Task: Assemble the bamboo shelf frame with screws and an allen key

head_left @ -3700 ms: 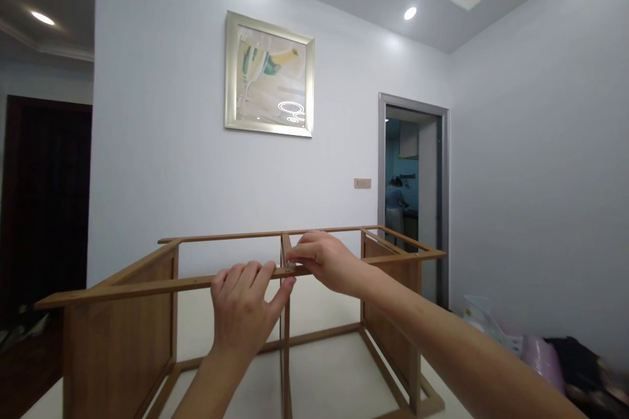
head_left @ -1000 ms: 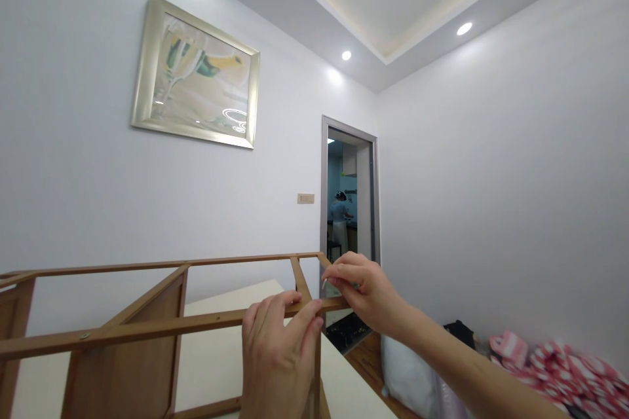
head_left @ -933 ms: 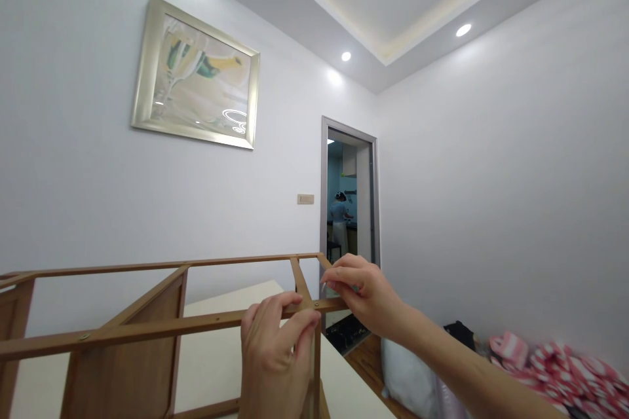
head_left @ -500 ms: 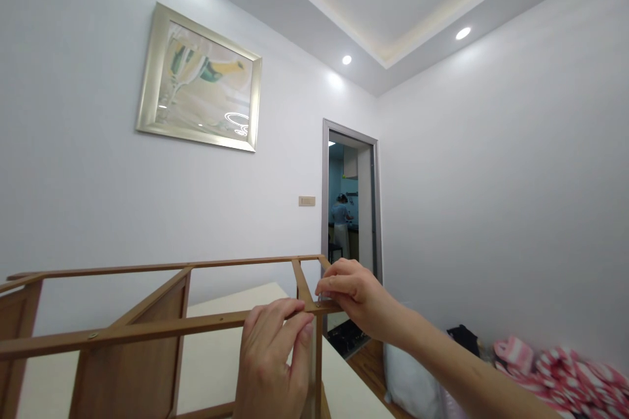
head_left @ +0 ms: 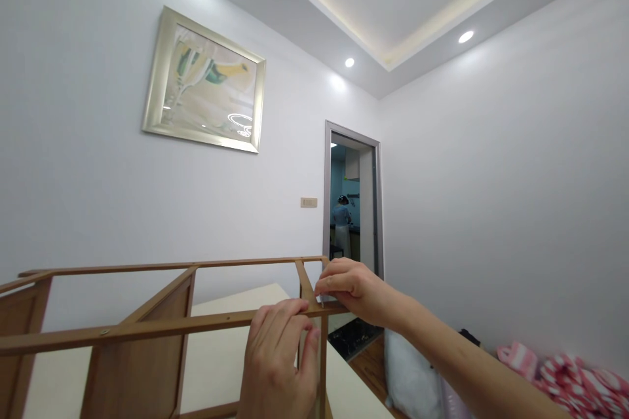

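Note:
A brown wooden shelf frame lies on its side, with slatless rails and solid wooden panels between them. My left hand is closed over the near rail, fingers curled across its top close to the corner joint. Just beyond it, my right hand pinches a thin, shiny metal piece standing at the rail by that joint. The fingers hide most of the piece, so its exact kind cannot be told.
Under the frame is a cream tabletop. A doorway opens ahead, with a person standing in the room beyond. At the right sit a whitish plastic-wrapped bundle and pink-and-white striped fabric. A framed picture hangs on the wall.
The view has shifted slightly, so the frame and picture appear a little farther right. Both hands keep their places on the frame, the right fingers still pinched at the joint.

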Motion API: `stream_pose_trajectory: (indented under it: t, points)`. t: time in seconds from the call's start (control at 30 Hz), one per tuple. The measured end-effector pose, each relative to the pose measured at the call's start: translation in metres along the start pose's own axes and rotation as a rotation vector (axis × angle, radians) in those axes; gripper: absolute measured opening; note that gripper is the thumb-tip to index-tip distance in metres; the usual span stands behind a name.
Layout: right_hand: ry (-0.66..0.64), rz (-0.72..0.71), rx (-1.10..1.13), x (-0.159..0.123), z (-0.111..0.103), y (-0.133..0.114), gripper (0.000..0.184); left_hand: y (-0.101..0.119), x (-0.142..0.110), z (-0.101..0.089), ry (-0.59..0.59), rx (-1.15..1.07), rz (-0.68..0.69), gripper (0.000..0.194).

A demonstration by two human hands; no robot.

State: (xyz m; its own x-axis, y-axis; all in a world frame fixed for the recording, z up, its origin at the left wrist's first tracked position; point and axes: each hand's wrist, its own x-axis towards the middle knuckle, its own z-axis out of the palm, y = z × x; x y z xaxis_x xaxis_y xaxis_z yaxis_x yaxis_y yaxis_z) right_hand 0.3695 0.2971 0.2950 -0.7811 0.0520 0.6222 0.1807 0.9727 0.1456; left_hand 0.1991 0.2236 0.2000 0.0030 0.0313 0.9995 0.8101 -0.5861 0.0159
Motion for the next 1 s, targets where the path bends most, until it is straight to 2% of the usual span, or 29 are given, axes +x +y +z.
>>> stream_pose_trajectory:
  t: [0.17, 0.37, 0.77, 1.0]
  points:
    - [0.044, -0.008, -0.189, -0.01, 0.0, -0.005, 0.026, -0.001, -0.003, 0.002, -0.001, 0.009, 0.005, 0.017]
    - [0.023, 0.042, -0.284, -0.011, -0.001, -0.014, 0.027, -0.003, -0.002, 0.002, -0.02, 0.024, 0.019, 0.016]
    - [0.091, 0.037, -0.377, -0.013, 0.004, -0.025, 0.023, -0.001, -0.002, 0.002, -0.018, 0.02, 0.014, 0.017]
    - [0.109, 0.074, -0.274, -0.014, 0.001, -0.019, 0.029, 0.0, -0.001, 0.001, -0.006, 0.018, 0.016, 0.017]
